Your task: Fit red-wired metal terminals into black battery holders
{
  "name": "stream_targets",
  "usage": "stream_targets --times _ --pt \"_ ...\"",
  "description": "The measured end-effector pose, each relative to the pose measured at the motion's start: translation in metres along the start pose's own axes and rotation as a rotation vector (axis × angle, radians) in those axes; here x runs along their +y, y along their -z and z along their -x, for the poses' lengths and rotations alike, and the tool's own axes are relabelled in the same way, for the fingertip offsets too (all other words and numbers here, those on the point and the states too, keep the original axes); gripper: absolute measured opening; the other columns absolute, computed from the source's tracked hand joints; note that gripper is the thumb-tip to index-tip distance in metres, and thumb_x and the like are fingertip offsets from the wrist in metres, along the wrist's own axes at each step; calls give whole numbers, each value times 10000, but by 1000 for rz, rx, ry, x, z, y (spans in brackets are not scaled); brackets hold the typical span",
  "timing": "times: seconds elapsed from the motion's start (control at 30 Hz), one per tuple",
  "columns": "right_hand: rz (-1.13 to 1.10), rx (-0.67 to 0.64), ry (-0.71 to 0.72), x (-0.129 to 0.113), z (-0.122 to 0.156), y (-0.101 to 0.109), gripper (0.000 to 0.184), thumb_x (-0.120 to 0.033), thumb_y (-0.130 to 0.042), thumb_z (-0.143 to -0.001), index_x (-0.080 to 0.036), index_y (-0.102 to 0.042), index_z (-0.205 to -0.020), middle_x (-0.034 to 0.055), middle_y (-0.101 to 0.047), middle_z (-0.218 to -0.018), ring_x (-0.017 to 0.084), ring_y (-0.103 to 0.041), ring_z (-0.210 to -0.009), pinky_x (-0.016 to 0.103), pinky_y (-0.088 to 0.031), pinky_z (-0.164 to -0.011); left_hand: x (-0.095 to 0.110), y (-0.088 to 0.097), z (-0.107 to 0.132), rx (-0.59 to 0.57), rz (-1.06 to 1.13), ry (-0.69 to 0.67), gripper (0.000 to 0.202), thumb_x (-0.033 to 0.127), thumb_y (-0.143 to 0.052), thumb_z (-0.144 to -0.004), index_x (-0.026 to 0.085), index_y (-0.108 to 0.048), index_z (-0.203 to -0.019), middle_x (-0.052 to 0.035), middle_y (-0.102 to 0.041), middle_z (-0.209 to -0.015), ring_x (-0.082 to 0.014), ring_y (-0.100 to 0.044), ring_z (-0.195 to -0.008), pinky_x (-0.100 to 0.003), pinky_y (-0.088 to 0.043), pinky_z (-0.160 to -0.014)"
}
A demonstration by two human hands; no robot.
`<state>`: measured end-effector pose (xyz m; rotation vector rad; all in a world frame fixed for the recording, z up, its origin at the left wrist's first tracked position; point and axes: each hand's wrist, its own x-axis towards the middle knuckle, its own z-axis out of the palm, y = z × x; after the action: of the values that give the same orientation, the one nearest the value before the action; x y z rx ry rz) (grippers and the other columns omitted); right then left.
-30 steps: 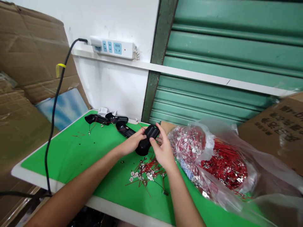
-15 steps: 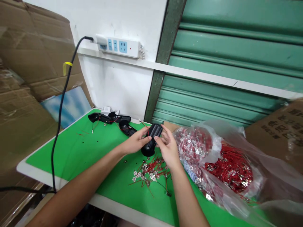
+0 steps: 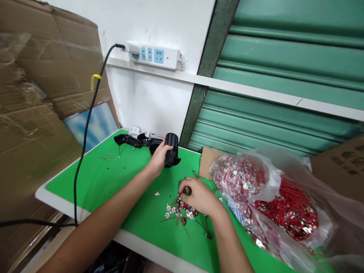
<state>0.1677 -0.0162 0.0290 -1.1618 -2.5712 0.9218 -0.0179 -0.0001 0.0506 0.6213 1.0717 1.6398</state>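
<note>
My left hand [image 3: 159,158] is closed round a black plastic housing [image 3: 172,149], holding it raised with its hollow side showing and the thumb across it. To the right and nearer me, my right hand [image 3: 199,193] is down at a pile of small silver metal contacts with red wires [image 3: 182,212]. Its thumb and forefinger are pinched together at the pile's far edge; what lies between the fingertips is too small to make out. More black housings [image 3: 129,140] with thin red wires lie behind my left hand at the far side of the table.
Clear plastic bags of red-wired contacts [image 3: 290,208] fill the table's right side. A loose contact [image 3: 157,193] lies left of the pile. One black cable [image 3: 85,140] drops from the power strip [image 3: 155,56] past the left edge of the green tabletop [image 3: 85,185]. Cardboard [image 3: 36,125] stands left.
My right hand has let go of the black housing and moved down to the contacts. My left hand keeps the housing, now turned more upright and shifted slightly left. The view has shifted a little.
</note>
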Motion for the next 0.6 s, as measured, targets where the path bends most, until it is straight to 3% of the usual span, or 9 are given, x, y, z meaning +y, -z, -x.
stream_targets --times 0.2,0.37,0.47,0.6 --pt "84 -14 -8 -5 2 -3 155 -51 -570 -846 -173 -645 -785 28 -615 -848 175 -545 -864 306 -387 -801 -2 -1 2 -41 -12 12 460 311 -642 -595 180 -612 -1035 28 -627 -810 -94 -543 -707 -179 -428 -603" --pt "108 3 31 -4 3 -5 153 -96 -489 -931 -177 -566 -827 51 -595 -908 208 -529 -947 355 -394 -888 -1 -3 3 -69 42 19 510 324 -557 -598 169 -612 -1081 0 -673 -886 -142 -611 -827 -202 -471 -666" --pt "-59 39 72 1 4 4 116 -130 -478 -942 -192 -540 -866 36 -574 -949 198 -518 -979 361 -383 -942 1 -2 2 -66 34 14 498 319 -556 -598 178 -607 -1073 11 -658 -832 -135 -595 -756 -208 -468 -642" --pt "-492 30 94 9 5 19 138 -328 -518 -958 -211 -557 -898 3 -540 -868 161 -500 -826 305 -395 -784 4 0 0 -37 29 40 465 293 -573 -602 190 -595 -1056 31 -626 -771 -111 -559 -674 -195 -443 -603"
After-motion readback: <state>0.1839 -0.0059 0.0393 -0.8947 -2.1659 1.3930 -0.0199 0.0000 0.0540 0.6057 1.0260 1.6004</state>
